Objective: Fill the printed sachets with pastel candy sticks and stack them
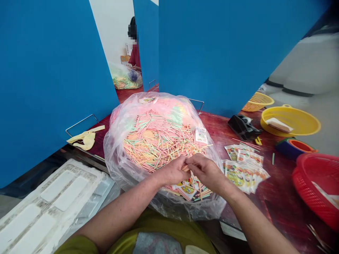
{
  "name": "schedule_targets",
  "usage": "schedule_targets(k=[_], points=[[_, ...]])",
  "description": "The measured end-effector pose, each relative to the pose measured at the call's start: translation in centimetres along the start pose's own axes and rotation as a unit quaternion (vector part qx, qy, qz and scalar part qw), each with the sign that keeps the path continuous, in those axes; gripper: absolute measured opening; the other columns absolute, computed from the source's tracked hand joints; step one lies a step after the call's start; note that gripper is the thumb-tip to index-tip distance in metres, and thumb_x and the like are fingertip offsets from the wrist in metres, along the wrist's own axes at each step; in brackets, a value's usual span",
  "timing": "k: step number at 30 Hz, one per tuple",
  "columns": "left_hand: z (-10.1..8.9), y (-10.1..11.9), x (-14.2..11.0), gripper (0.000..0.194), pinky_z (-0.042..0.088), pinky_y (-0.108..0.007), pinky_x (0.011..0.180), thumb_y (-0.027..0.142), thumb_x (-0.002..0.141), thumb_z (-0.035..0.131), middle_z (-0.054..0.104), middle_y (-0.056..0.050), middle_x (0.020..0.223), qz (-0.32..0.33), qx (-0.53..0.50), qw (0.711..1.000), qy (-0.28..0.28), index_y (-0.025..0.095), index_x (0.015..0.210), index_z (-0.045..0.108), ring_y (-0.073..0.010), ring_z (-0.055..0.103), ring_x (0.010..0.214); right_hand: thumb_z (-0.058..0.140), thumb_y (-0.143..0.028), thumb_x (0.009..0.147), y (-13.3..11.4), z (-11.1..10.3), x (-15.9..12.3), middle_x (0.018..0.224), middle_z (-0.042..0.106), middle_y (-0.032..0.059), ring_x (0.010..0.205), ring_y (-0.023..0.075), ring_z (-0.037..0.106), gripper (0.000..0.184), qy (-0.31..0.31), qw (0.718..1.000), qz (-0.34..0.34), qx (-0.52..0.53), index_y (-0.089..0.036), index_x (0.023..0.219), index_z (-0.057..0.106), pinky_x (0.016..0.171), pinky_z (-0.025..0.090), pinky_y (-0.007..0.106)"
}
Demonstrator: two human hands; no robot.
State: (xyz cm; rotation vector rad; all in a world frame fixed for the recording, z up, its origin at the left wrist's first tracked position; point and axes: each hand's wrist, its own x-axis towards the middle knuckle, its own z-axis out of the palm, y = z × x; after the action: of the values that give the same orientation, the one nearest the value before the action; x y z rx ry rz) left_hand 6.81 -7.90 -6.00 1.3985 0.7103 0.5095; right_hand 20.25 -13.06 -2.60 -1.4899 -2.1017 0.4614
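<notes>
A big clear plastic bag lies open on the dark red table, filled with several thin pink, orange and green sticks. My left hand and my right hand meet at the bag's near edge, both pinched on a small bunch of these sticks between the fingertips. Right under my hands lie printed paper packets with sticks on them. A spread of more printed packets lies on the table just right of my right hand.
Blue partitions stand behind the bag. A black tape dispenser, yellow basins, tape rolls and a red basket sit at right. A white moulded tray lies at left, yellow gloves behind it. Another person works beyond the gap.
</notes>
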Motion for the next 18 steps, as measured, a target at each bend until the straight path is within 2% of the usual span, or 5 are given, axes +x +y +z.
schedule_targets(k=[4,9,13,15,18], points=[[1.2,0.6,0.3,0.036,0.033,-0.019,0.058,0.005,0.058,0.057,0.052,0.003,0.07,0.042,-0.057,0.997,0.025,0.016,0.091,0.055,-0.0084,0.045,0.062,0.037,-0.019,0.085,0.0,-0.6,-0.2,0.088,0.053,0.0067,0.081,0.0158,0.051,0.023,0.026,0.999,0.007,-0.025,-0.02,0.082,0.059,0.071,0.044,0.029],[0.7,1.8,-0.3,0.072,0.035,-0.021,0.06,0.011,0.063,0.062,0.056,0.003,0.071,0.065,-0.103,0.992,-0.015,0.022,0.129,0.035,-0.0099,0.047,0.06,0.038,-0.017,0.085,0.4,-1.2,-0.4,0.075,0.052,0.0038,0.073,0.0144,0.051,0.021,0.033,0.999,-0.019,-0.017,-0.019,0.08,0.059,0.067,0.043,0.027],[-0.2,0.8,-0.9,0.046,0.036,-0.031,0.083,0.011,0.05,0.074,0.055,-0.002,0.075,0.131,0.112,0.98,0.1,0.023,0.093,0.061,-0.0225,0.051,0.085,0.038,-0.016,0.083,1.9,-0.4,-2.6,0.073,0.052,0.0048,0.07,0.0145,0.05,0.022,0.049,0.997,0.012,-0.056,-0.018,0.068,0.054,0.064,0.043,0.027],[0.0,0.0,-0.6,0.037,0.027,-0.038,0.094,0.005,0.039,0.078,0.048,0.0,0.064,0.112,0.2,0.961,0.154,0.022,0.065,0.058,-0.0277,0.049,0.092,0.039,-0.012,0.08,2.5,0.3,-3.7,0.074,0.052,0.005,0.069,0.0142,0.05,0.021,0.004,0.996,0.031,-0.078,-0.018,0.066,0.053,0.063,0.043,0.026],[0.3,-0.7,0.4,0.04,0.021,-0.04,0.097,0.002,0.036,0.078,0.033,0.004,0.051,0.065,0.23,0.954,0.181,0.02,0.048,0.045,-0.0284,0.05,0.091,0.036,-0.011,0.08,2.7,0.6,-4.4,0.076,0.053,0.0052,0.069,0.014,0.051,0.023,-0.011,0.997,0.039,-0.071,-0.018,0.067,0.053,0.065,0.045,0.025]])
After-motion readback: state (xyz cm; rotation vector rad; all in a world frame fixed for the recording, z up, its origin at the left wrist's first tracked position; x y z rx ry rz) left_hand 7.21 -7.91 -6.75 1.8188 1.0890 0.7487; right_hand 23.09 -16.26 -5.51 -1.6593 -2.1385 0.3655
